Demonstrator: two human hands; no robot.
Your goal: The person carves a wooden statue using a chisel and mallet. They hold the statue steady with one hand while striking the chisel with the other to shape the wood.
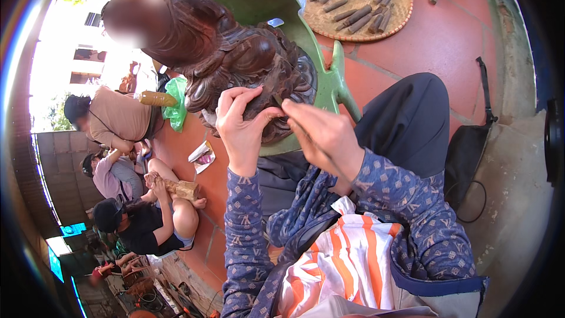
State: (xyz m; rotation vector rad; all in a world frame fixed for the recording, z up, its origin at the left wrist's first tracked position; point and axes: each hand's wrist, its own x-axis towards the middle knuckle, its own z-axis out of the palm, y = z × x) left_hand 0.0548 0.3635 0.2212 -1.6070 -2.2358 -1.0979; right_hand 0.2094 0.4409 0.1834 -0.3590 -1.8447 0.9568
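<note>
Left hand (238, 126) grips dark carved wooden statue (247, 65); right hand (323, 135) beside it, pinching a thin tool (278, 102) against the carving.

Both hands (241, 126) (323, 135) on dark carved wooden figure (247, 59)

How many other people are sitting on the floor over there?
3, all at the left: one in a tan shirt at the top, one in pink below, one in black nearest. More may be hidden.
</note>
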